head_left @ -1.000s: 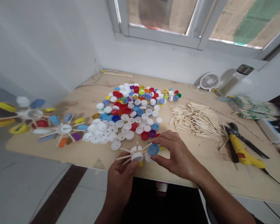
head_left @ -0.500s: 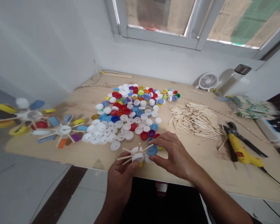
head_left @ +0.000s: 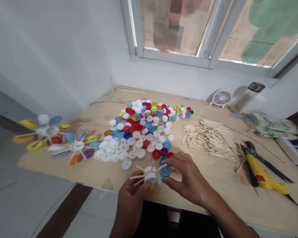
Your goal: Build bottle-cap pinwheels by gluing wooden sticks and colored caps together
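Near the table's front edge, my left hand (head_left: 132, 200) is closed around a white bottle cap (head_left: 150, 178) from which several wooden sticks (head_left: 136, 177) stick out like spokes. My right hand (head_left: 190, 177) pinches a blue bottle cap (head_left: 165, 171) between thumb and fingers, at the end of one right-hand stick. Whether cap and stick touch is hard to make out. Another blue cap and a white one lie partly hidden behind it. Just beyond my hands spreads a heap of loose bottle caps (head_left: 140, 153) in white, red, blue and other colours.
Finished-looking cap-and-stick wheels (head_left: 76, 146) stand at the left; a smaller one (head_left: 183, 110) is at the back. To the right are a pile of sticks (head_left: 211, 138), a yellow glue gun (head_left: 263, 177), pliers (head_left: 250, 148), bagged sticks (head_left: 270, 125), a small fan (head_left: 222, 98) and a bottle (head_left: 247, 97).
The camera view has tilted up slightly, so the whole scene sits lower and a little further right. Both hands keep the same hold on the caps, with almost no movement between them.
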The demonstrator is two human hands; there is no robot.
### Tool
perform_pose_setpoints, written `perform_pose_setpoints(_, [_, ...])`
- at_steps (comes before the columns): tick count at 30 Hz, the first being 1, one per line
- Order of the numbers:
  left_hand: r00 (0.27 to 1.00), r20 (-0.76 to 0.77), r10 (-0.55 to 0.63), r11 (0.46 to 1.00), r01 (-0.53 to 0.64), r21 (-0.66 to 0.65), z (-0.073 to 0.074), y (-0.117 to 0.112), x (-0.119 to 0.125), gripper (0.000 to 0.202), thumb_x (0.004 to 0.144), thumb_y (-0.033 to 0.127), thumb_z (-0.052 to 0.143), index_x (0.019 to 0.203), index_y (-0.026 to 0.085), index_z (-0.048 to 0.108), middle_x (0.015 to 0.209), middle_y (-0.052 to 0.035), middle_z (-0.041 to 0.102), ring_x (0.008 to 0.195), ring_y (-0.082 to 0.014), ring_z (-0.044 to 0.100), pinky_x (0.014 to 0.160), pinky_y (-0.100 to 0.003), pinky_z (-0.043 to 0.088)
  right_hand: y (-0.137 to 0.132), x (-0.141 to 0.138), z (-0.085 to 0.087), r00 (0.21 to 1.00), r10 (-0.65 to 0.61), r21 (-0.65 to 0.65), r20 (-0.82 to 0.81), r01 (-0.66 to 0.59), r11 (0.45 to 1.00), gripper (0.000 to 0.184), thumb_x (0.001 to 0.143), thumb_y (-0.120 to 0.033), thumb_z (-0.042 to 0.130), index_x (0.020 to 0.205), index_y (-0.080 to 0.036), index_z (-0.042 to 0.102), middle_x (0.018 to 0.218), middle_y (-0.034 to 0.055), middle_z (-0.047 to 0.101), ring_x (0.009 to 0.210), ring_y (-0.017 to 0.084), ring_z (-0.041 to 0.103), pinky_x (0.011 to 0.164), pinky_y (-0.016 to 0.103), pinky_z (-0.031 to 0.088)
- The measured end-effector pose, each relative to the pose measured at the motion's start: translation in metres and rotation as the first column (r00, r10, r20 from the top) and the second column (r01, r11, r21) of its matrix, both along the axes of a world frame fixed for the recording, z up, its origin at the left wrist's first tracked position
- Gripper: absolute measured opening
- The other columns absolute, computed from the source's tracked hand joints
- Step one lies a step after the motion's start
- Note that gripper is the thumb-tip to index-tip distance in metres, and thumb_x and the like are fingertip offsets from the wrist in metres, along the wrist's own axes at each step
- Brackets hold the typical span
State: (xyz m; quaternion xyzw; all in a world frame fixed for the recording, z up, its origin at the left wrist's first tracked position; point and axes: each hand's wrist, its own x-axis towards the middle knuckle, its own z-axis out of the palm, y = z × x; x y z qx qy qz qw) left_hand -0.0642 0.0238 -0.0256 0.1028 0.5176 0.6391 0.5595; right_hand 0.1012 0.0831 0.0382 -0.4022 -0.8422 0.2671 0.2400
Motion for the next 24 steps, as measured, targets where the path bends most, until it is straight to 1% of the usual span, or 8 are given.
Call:
perform_pose_setpoints(5, [0.999,-0.046,-0.019,1.000,0.019,0.009,-0.001,-0.001,0.000,0.050,0.042,0.036,0.090,0.084,0.018,0.069,0.081,-0.0053,0.077,0.082,-0.0240,0.071,0.076,-0.030,0.053,-0.005,0.007,0.007,0.999,-0.016,-0.022,-0.030,0.015,1.000,0.043,0.080,-0.030,0.070,0.121,-0.028,0.055,0.114,0.0017,0.061,0.108,0.022,0.051,0.093,0.038,0.037])
perform_pose_setpoints(10, [0.970,-0.197,-0.145,0.985,0.161,0.067,0.017,-0.004,0.007,0.042,0.049,0.038,0.086,0.085,0.019,0.073,0.076,-0.0048,0.077,0.078,-0.0257,0.071,0.074,-0.031,0.053,-0.009,0.013,0.017,0.997,-0.002,-0.074,-0.075,-0.003,0.997,0.033,0.085,-0.034,0.066,0.116,-0.029,0.057,0.115,0.0011,0.061,0.110,0.020,0.051,0.094,0.037,0.038])
perform_pose_setpoints(13, [0.910,-0.377,-0.172,0.965,0.232,0.119,0.026,-0.006,0.007,0.032,0.054,0.035,0.084,0.082,0.022,0.074,0.081,-0.0039,0.077,0.076,-0.0233,0.070,0.070,-0.027,0.052,-0.011,0.011,0.018,0.996,0.018,-0.080,-0.084,-0.025,0.996,0.033,0.082,-0.036,0.069,0.113,-0.027,0.059,0.109,0.0019,0.064,0.105,0.021,0.053,0.092,0.037,0.038])
perform_pose_setpoints(16, [0.794,-0.552,-0.255,0.921,0.374,0.112,0.030,-0.006,0.002,0.032,0.059,0.033,0.081,0.089,0.025,0.074,0.087,-0.0030,0.076,0.079,-0.0223,0.069,0.070,-0.024,0.052,-0.016,0.008,0.017,0.991,0.031,-0.117,-0.128,-0.047,0.992,0.032,0.081,-0.035,0.071,0.111,-0.026,0.061,0.104,0.0024,0.066,0.100,0.021,0.056,0.088,0.037,0.040])
perform_pose_setpoints(18, [0.739,-0.598,-0.309,0.887,0.451,0.099,0.032,-0.005,-0.001,0.035,0.061,0.031,0.080,0.095,0.027,0.073,0.092,-0.0026,0.075,0.083,-0.0225,0.069,0.072,-0.024,0.052,-0.018,0.008,0.016,0.988,0.026,-0.141,-0.149,-0.047,0.989,0.027,0.081,-0.034,0.070,0.106,-0.025,0.064,0.101,0.0023,0.068,0.097,0.021,0.057,0.086,0.036,0.041])
perform_pose_setpoints(20, [0.751,-0.577,-0.320,0.883,0.457,0.105,0.033,-0.005,-0.002,0.037,0.061,0.031,0.080,0.097,0.027,0.072,0.092,-0.0025,0.075,0.084,-0.0222,0.068,0.072,-0.024,0.052,-0.020,0.008,0.013,0.985,-0.004,-0.173,-0.174,-0.027,0.985,0.023,0.081,-0.036,0.070,0.101,-0.025,0.065,0.100,0.0023,0.068,0.096,0.021,0.058,0.085,0.036,0.042])
perform_pose_setpoints(22, [0.817,-0.494,-0.296,0.903,0.408,0.133,0.034,-0.006,0.000,0.041,0.059,0.033,0.081,0.098,0.026,0.071,0.088,-0.0026,0.074,0.079,-0.0214,0.068,0.069,-0.024,0.052,-0.022,0.009,0.008,0.974,-0.061,-0.223,-0.219,0.011,0.975,0.022,0.080,-0.037,0.070,0.098,-0.025,0.066,0.100,0.0025,0.068,0.097,0.022,0.058,0.085,0.036,0.043])
perform_pose_setpoints(24, [0.896,-0.358,-0.264,0.924,0.341,0.172,0.036,-0.008,0.004,0.048,0.056,0.035,0.083,0.101,0.025,0.070,0.085,-0.0027,0.073,0.078,-0.0213,0.068,0.067,-0.025,0.052,-0.024,0.009,0.002,0.948,-0.138,-0.285,-0.288,0.053,0.957,0.024,0.080,-0.039,0.069,0.098,-0.025,0.066,0.100,0.0028,0.067,0.097,0.022,0.059,0.086,0.036,0.043])
